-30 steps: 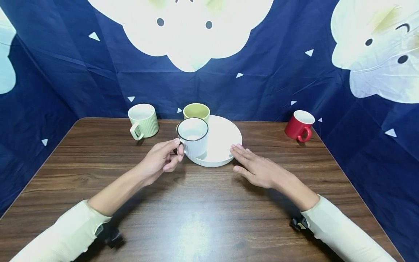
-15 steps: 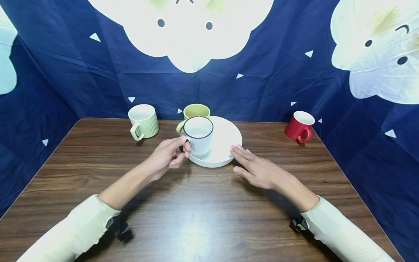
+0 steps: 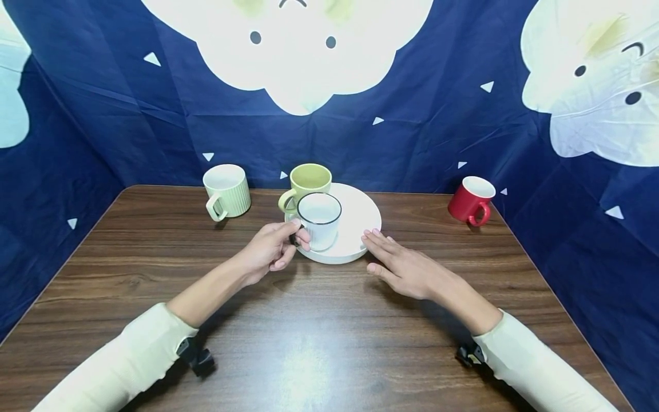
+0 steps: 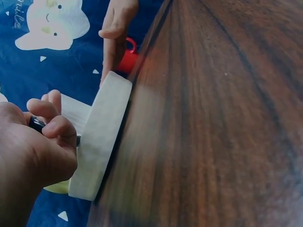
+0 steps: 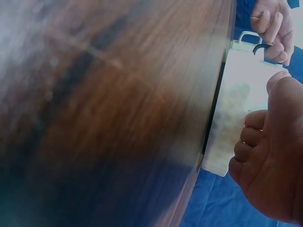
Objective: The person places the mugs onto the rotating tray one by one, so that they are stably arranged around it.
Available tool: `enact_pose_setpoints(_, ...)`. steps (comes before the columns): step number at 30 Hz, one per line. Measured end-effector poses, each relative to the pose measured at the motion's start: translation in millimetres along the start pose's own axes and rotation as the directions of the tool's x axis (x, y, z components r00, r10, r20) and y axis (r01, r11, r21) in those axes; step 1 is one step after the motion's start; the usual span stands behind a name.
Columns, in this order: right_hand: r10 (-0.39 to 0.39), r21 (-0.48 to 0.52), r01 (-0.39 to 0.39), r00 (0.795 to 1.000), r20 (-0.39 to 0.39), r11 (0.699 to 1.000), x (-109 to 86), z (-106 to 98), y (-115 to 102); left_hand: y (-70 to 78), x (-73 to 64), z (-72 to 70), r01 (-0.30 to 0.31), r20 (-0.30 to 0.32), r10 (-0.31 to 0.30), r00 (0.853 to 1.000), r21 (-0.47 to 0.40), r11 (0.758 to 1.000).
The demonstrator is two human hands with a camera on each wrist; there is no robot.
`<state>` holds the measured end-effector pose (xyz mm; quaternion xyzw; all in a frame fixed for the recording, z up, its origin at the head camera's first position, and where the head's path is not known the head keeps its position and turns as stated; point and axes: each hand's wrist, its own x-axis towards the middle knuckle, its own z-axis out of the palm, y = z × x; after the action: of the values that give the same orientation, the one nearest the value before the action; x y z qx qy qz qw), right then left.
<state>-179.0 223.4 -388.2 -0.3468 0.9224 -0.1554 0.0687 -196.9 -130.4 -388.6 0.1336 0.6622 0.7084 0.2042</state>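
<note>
**White mug (image 3: 321,232) held by its handle at the plate (image 3: 362,220)**

A blue cloth (image 3: 412,143) printed with big white clouds and small triangles hangs behind and beside the wooden table (image 3: 247,355). From the near side, two arms in pale sleeves (image 3: 113,360) reach across the wood.

The round white plate lies near the table's far edge, around the middle. The right hand (image 3: 404,266) lies at its right side, fingers straight and close together, fingertips touching the rim. The left hand (image 3: 270,252) is at the plate's left front, thumb and fingers pinching the white mug's handle.

That mug is mouth up within the plate's left front; whether its base touches the plate, I cannot tell. Just behind it is the yellow-green mug (image 3: 309,177), its lower part hidden. The pale green mug (image 3: 231,191) stands left of the plate, the red mug (image 3: 468,200) well apart to the right.

A black device (image 3: 198,357) sits under the left sleeve. The white mug's handle (image 4: 37,124) is black, its rim thinly edged in black.
</note>
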Motion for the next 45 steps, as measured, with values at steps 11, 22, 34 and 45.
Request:
enact_pose_setpoints(11, -0.004, 0.003, 0.004, 1.000, -0.010, 1.000, -2.3, 2.5, -0.8, 1.4, 6.2, 1.4, 0.028, -0.001, -0.028, 1.000, 0.027, 0.999)
enact_pose_setpoints(22, -0.010, 0.005, 0.010, 1.000, -0.002, 1.000, -2.3, 1.2, -4.0, 6.0, 7.7, -5.6, 0.082, -0.030, -0.080, 0.996, 0.096, 0.992)
enact_pose_setpoints(34, -0.017, 0.012, 0.017, 1.000, 0.001, 1.000, -2.1, -0.2, -2.4, 2.4, 2.6, -13.6, -0.001, -0.247, 0.052, 0.968, 0.202, 0.979)
enact_pose_setpoints(45, 0.001, 0.020, -0.001, 1.000, 0.020, 1.000, -2.2, -0.7, -3.1, 3.1, 10.9, -18.3, -0.089, -0.381, 0.242, 0.893, 0.376, 0.922)
